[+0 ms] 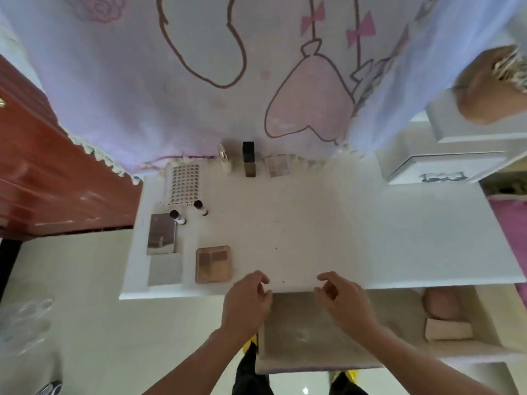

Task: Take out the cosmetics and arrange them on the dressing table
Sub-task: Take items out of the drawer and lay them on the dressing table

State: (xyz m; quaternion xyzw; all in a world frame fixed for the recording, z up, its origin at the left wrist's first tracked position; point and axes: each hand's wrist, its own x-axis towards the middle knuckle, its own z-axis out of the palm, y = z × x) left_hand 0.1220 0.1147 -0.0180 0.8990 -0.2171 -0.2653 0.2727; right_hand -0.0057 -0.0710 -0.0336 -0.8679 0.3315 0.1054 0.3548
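I am looking straight down at the white dressing table [370,223]. Both hands are hovering at its front edge, close together but apart. The left hand [246,302] is showing loosely curled fingers that are grasping nothing. The right hand [343,302] is doing the same, with its thumb and fingers relaxed and bare. I cannot tell whether either hand is touching the tabletop.

The cosmetics are sitting mostly on the left part of the table. A brown palette [213,264] is lying just left of the left hand. Beside it a grey flat case [164,269] is lying near the front edge, with a silver case [162,234] just behind it. Two small bottles with black caps [177,217] are standing behind those, in front of a white dotted sheet [184,183]. Along the back a cream bottle [225,161], a dark bottle [249,159] and a small palette [276,165] are lining up side by side.

Below the hands an open drawer [308,337] is sticking out. At its right end a pink round thing [440,305] and a cream block [447,329] are lying.

A printed cloth [199,81] is hanging behind the table.
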